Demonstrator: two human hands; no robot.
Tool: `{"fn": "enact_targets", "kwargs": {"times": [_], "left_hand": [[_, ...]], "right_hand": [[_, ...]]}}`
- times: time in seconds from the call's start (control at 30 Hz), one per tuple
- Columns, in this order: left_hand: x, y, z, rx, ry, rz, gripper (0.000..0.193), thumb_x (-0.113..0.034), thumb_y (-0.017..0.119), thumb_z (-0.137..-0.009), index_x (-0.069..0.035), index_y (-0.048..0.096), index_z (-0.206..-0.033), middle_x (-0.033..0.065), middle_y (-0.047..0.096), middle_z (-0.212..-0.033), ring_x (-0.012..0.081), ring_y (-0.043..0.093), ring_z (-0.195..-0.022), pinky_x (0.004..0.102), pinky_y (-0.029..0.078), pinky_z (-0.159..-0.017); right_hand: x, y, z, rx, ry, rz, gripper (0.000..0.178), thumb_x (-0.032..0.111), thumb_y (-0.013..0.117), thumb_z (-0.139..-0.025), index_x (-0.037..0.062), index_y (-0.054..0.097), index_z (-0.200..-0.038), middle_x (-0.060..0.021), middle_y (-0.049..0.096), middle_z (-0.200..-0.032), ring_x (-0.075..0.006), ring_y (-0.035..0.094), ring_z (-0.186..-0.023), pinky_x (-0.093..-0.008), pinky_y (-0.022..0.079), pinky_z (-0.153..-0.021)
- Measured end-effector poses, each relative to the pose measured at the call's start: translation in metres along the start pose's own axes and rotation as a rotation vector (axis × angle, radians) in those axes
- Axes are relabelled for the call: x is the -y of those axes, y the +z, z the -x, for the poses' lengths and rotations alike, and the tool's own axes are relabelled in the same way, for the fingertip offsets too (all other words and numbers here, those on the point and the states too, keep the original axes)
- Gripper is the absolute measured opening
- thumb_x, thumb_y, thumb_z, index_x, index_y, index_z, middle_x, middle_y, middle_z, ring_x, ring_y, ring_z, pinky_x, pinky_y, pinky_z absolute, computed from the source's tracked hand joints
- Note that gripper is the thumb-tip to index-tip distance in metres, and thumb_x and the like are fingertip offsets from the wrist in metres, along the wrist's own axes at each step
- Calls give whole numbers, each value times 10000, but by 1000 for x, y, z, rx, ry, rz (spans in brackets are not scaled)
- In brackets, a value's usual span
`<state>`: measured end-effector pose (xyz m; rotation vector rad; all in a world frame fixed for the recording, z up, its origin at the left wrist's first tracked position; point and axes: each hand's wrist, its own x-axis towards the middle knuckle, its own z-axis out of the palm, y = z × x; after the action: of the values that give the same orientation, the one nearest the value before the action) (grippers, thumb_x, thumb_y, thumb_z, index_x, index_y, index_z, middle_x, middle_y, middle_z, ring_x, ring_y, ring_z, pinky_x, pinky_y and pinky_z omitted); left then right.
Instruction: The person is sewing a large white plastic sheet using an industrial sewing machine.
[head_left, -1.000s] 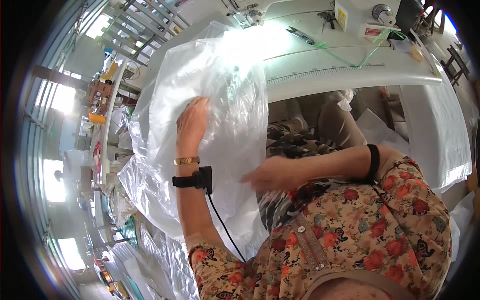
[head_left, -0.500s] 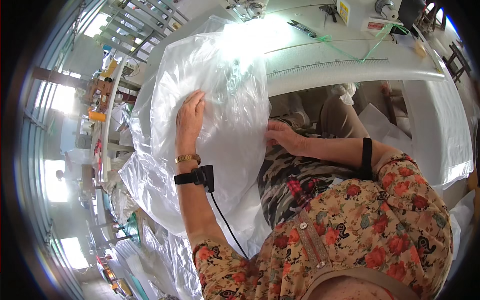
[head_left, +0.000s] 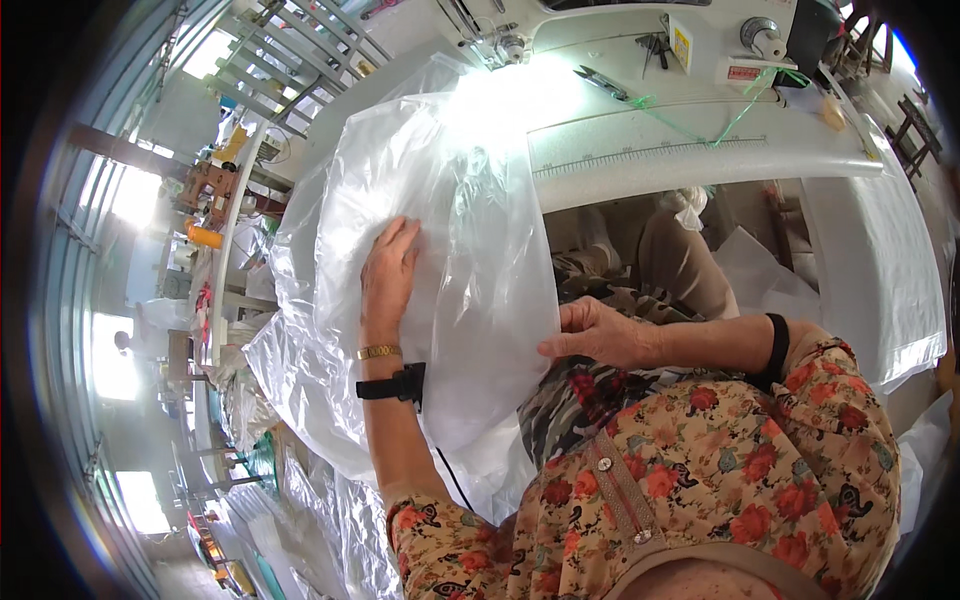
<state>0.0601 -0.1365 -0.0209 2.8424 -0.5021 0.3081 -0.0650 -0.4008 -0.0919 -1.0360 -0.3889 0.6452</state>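
Observation:
A large clear plastic sheet lies in loose folds over the left part of the work table and hangs toward my lap. My left hand rests flat on it, fingers stretched out. At the sheet's right edge, my right hand pinches the plastic between thumb and fingers. The far end of the sheet runs up to a sewing machine's needle area, where a bright lamp glare hides the detail.
Thread snips and a dark tool lie on the table behind a printed ruler scale. Green string trails at the right. More plastic hangs over the right end. Shelving stands left.
Both hands have come nearer to my body, the right one also a little rightward with the sheet's edge. The view has tilted slightly, showing more of the machine.

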Motion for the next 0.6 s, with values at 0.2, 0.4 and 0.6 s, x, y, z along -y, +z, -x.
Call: {"fn": "enact_targets", "kwargs": {"times": [0.2, 0.4, 0.6], "left_hand": [[-77, -20, 31, -101, 135, 351, 270, -147, 607, -866, -40, 637, -1112, 153, 651, -1106, 332, 618, -991, 400, 480, -852], [-143, 12, 69, -1, 38, 197, 126, -71, 582, -849, 3, 618, -945, 176, 641, -829, 358, 617, -761, 381, 480, -659], [-141, 17, 78, 7, 83, 306, 99, -107, 527, -868, -23, 544, -818, 163, 577, -749, 372, 576, -729, 443, 439, -619]], "right_hand": [[-8, 7, -1, -65, 46, -48, 208, 184, 609, -929, 14, 652, -1042, 4, 658, -911, -53, 574, -784, -232, 489, -726], [-23, 10, 6, -137, -45, 12, 201, 172, 593, -931, -12, 634, -1000, 20, 610, -843, -47, 524, -746, -234, 463, -683], [-23, 17, 4, -215, -214, 181, 179, 139, 590, -910, -38, 576, -928, -15, 561, -755, -73, 483, -685, -272, 445, -628]]}}
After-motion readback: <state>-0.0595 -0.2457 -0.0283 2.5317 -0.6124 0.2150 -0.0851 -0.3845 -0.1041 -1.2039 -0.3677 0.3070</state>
